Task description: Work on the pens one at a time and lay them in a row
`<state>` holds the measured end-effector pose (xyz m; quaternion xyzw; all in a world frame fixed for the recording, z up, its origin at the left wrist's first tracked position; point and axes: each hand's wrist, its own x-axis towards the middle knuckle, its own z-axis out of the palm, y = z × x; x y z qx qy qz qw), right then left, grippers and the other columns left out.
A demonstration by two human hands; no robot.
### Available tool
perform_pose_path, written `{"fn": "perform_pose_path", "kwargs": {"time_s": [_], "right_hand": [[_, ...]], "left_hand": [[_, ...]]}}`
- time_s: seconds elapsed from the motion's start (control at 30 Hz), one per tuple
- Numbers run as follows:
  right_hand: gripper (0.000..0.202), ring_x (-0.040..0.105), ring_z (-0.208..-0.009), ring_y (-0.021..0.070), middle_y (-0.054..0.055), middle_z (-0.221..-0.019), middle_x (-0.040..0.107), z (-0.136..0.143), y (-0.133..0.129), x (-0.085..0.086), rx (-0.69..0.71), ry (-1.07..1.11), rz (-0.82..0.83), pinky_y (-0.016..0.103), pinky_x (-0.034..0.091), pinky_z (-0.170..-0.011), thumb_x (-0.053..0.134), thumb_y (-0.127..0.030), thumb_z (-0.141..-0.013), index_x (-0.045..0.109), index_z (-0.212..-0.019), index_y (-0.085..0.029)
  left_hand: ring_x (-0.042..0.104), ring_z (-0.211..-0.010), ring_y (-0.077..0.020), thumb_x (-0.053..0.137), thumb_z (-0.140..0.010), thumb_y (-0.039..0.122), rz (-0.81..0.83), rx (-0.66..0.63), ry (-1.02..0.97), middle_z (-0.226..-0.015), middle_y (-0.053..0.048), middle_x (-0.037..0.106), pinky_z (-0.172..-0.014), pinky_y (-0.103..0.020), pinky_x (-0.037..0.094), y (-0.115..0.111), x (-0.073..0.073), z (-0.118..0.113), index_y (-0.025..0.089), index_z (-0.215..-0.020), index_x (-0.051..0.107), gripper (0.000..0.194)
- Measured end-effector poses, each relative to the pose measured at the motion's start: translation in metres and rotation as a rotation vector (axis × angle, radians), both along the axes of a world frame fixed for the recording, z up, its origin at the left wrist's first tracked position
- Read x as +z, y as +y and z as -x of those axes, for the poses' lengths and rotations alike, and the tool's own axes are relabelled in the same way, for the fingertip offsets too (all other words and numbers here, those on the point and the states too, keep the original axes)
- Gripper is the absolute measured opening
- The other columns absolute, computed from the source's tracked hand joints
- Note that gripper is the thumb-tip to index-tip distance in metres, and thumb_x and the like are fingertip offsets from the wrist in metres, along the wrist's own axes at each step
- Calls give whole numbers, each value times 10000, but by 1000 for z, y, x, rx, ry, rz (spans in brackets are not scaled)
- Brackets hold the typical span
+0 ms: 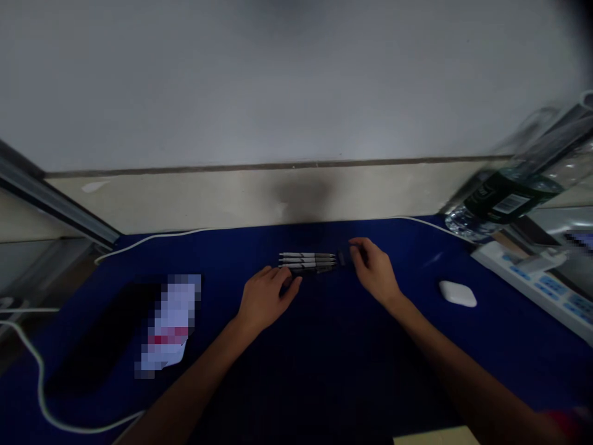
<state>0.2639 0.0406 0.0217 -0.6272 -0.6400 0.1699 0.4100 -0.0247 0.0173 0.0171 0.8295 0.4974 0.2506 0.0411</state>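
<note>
Here: left hand (pixel 269 298), grip spread, by slim white pens (pixel 306 261), grey rightward, side by side near far edge of bench (pixel 417 250); near-side pen (pixel 320 269) dark, outline murky. Right hand (pixel 375 270) past them: cannot tell whether grip pinches.

Dark blue flat tabletop (pixel 500 346). Behind tabletop: smooth grey wall (pixel 296 93) over cream wall band (pixel 208 198). At tabletop's far left corner: slanted grey metal bar (pixel 69 202). Dim light.
</note>
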Motion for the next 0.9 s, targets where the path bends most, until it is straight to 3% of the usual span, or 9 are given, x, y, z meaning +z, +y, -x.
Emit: {"fn": "perform_pose_path", "kwargs": {"time_s": [0.1,0.2,0.27,0.43,0.67,0.83,0.9], "right_hand": [[432,650,-681,227,66,-794,743,9,-11,11,216,85,46,354,498,-674,496,-508,-1107,780,-955,-220],[523,677,-697,220,45,-769,749,21,-23,17,446,177,153,347,515,-687,450,-547,-1144,791,-894,-238],[518,670,-667,212,32,-734,737,28,-29,18,508,195,223,340,496,-649,486,-548,-1138,770,-832,-241],[426,643,-658,207,15,-722,710,32,-30,17,494,226,272,340,487,-618,588,-516,-1092,738,-788,-259],[217,735,-842,254,39,-915,804,30,-26,14,428,330,259,376,589,-765,708,-454,-1003,802,-930,-272],[405,655,-680,208,26,-730,734,28,-25,15,436,283,312,338,517,-648,626,-540,-1060,779,-813,-258],[423,668,-706,212,30,-737,741,28,-24,15,446,290,311,339,519,-667,640,-568,-1052,772,-796,-258]], "left_hand": [[682,-717,-207,519,-1160,490,-62,-13,6,-721,-10,734,-659,-324,480,0,-1,1,238,-842,669,432],[687,-719,-205,553,-1160,500,-144,-47,25,-727,-9,741,-683,-332,497,0,-2,3,234,-821,688,452],[688,-720,-202,574,-1156,507,-174,-62,44,-727,-10,741,-698,-336,510,0,-3,4,234,-810,707,461],[711,-757,-207,583,-1154,453,-236,-81,49,-785,-20,779,-729,-342,546,0,-3,5,234,-886,775,396],[678,-695,-198,560,-1105,298,-306,-92,39,-728,-29,753,-706,-335,559,2,3,5,213,-953,810,305],[649,-655,-171,614,-1074,252,-389,-123,14,-721,-8,741,-691,-319,554,3,3,5,216,-909,790,244],[643,-646,-162,642,-1061,221,-446,-148,-11,-730,-1,742,-674,-306,543,4,2,5,207,-914,780,202]]}}
